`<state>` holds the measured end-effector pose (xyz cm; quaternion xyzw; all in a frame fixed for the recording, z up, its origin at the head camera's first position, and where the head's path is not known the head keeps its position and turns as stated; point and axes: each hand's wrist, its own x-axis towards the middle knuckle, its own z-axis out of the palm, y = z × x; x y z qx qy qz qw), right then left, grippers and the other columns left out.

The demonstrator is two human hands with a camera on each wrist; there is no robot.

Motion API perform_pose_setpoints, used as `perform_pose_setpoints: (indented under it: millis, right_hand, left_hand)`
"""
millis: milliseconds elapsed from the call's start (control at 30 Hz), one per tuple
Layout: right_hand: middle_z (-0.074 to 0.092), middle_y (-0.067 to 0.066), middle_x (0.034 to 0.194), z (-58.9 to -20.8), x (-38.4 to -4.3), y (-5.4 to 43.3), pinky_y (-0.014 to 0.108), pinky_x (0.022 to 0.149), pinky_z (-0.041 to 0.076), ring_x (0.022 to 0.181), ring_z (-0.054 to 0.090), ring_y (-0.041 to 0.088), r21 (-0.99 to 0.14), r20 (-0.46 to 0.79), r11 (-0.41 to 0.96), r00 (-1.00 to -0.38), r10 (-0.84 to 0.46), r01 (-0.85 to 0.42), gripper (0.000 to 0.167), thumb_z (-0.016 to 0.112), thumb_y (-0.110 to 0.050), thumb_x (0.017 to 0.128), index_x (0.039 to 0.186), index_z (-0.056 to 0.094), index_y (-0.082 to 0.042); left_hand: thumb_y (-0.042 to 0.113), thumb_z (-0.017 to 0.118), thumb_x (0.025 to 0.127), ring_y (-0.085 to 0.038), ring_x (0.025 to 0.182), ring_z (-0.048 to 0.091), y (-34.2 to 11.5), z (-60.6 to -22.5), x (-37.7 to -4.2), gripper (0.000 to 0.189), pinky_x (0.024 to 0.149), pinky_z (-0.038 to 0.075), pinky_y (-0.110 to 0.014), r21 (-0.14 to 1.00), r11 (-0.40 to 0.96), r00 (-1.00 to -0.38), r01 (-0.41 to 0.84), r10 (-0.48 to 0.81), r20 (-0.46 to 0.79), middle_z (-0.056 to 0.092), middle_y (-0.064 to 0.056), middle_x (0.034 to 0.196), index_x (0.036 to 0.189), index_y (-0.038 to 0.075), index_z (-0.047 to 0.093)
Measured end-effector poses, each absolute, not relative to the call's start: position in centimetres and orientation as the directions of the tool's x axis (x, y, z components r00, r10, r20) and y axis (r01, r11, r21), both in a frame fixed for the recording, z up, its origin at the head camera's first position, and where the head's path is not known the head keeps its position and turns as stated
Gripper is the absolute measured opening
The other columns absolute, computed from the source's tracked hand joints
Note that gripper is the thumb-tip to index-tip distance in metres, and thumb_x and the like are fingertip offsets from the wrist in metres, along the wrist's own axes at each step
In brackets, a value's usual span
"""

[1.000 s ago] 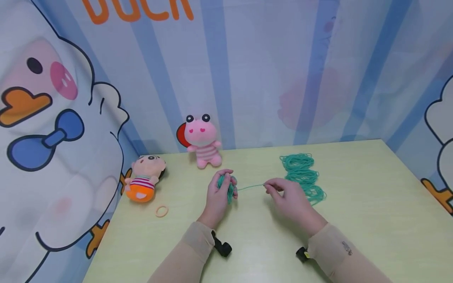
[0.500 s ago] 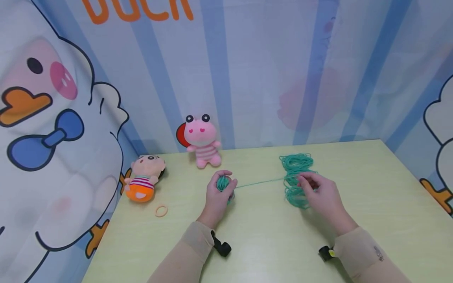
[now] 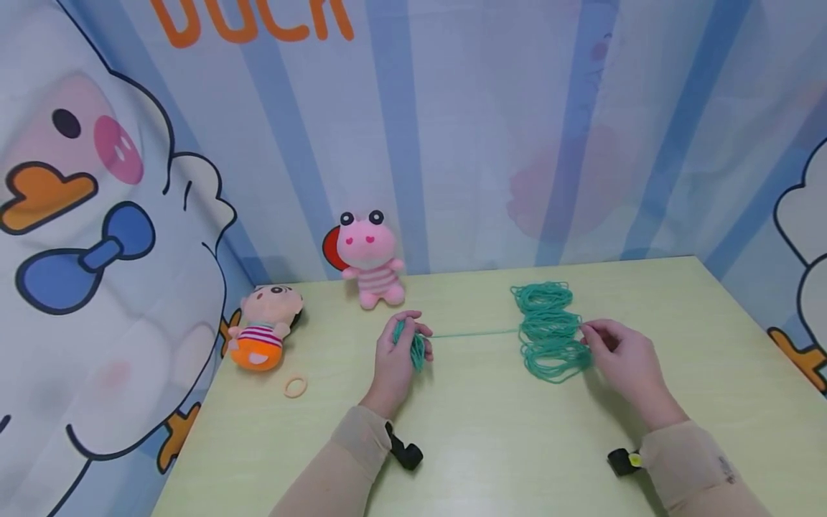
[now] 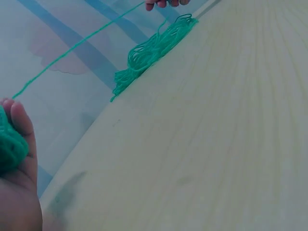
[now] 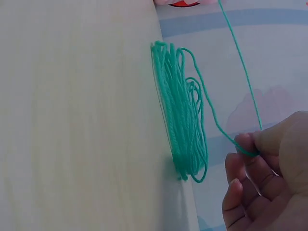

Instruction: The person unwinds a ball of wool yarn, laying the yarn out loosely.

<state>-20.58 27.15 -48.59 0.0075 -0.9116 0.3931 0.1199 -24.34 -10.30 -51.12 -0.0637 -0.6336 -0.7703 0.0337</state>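
In the head view my left hand (image 3: 392, 362) holds a small ball of green yarn (image 3: 417, 352), thumb and fingers curled round it; the palm side is partly hidden. A taut strand (image 3: 474, 334) runs from the ball to the right, above the table. My right hand (image 3: 627, 362) pinches that strand between thumb and forefinger, plain in the right wrist view, where the strand bends at the fingertips. Beside the right hand lies a loose green yarn skein (image 3: 549, 330) in several looped bunches. One loop (image 5: 207, 96) rises from the skein to the pinching fingers in the right wrist view.
A pink plush toy (image 3: 370, 262) sits at the table's back edge. Left of it a doll in orange shorts (image 3: 261, 334) leans on the table (image 3: 478, 445), with a pale orange ring (image 3: 295, 387) in front. A printed cloth backdrop (image 3: 465, 143) hangs behind.
My right hand has moved right, past the skein, drawing the strand out longer. The left hand has stayed in place while its thumb shifted and the ball turned. The skein's front bunch has shifted slightly.
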Motion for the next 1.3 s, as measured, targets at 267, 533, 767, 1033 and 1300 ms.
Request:
perform_pose_setpoints:
  millis: [267, 533, 767, 1033, 1300]
  right_hand:
    - [0.079, 0.024, 0.121, -49.2, -20.7, 28.5, 0.041, 0.079, 0.059, 0.105, 0.073, 0.038, -0.642, 0.080, 0.766, -0.992, 0.098, 0.024, 0.042, 0.060, -0.033, 0.113, 0.132, 0.076, 0.001]
    - [0.077, 0.028, 0.126, -49.4, -21.0, 28.2, 0.061, 0.094, 0.060, 0.116, 0.072, 0.048, -0.598, -0.003, 0.800, -0.999, 0.051, 0.043, 0.040, 0.063, -0.030, 0.111, 0.132, 0.075, 0.002]
    - [0.067, 0.025, 0.122, -48.4, -20.6, 25.2, 0.039, 0.074, 0.051, 0.095, 0.064, 0.034, -0.621, 0.200, 0.779, -0.979, 0.045, -0.091, 0.041, 0.064, -0.029, 0.110, 0.136, 0.068, 0.002]
    - [0.075, 0.016, 0.126, -47.8, -20.6, 18.9, 0.038, 0.081, 0.062, 0.098, 0.071, 0.025, -0.644, 0.332, 0.688, -0.933, -0.140, -0.333, 0.030, 0.072, -0.019, 0.107, 0.132, 0.074, -0.003]
    - [0.076, 0.009, 0.139, -48.5, -21.0, 11.7, 0.027, 0.076, 0.060, 0.087, 0.069, 0.007, -0.719, 0.151, 0.606, -0.928, -0.342, -0.341, 0.045, 0.069, -0.031, 0.110, 0.149, 0.067, -0.009]
  left_hand:
    - [0.026, 0.066, 0.113, -0.012, 0.062, 0.053, -10.3, -51.3, -24.3, 0.022, 0.060, 0.050, -0.023, 0.976, -0.162, -0.989, 0.146, -0.017, 0.145, 0.066, -0.005, 0.101, 0.132, 0.014, 0.063]
    - [0.014, 0.067, 0.111, -0.013, 0.068, 0.058, -10.2, -51.1, -24.3, 0.026, 0.064, 0.054, -0.024, 0.977, -0.150, -0.987, 0.149, 0.030, 0.155, 0.067, 0.001, 0.103, 0.136, 0.012, 0.063]
    - [0.016, 0.062, 0.113, -0.011, 0.070, 0.058, -10.1, -51.1, -24.2, 0.025, 0.065, 0.055, -0.024, 0.973, -0.195, -0.986, 0.125, 0.085, 0.143, 0.067, -0.010, 0.105, 0.137, 0.011, 0.062]
    - [0.018, 0.057, 0.116, -0.012, 0.069, 0.055, -10.0, -50.9, -24.1, 0.025, 0.066, 0.054, -0.025, 0.970, -0.215, -0.980, 0.114, 0.136, 0.145, 0.066, -0.004, 0.103, 0.139, 0.011, 0.059]
    - [0.019, 0.053, 0.117, -0.016, 0.071, 0.056, -10.1, -51.0, -24.1, 0.025, 0.067, 0.055, -0.027, 0.971, -0.211, -0.975, 0.108, 0.169, 0.145, 0.067, -0.001, 0.103, 0.140, 0.011, 0.058]
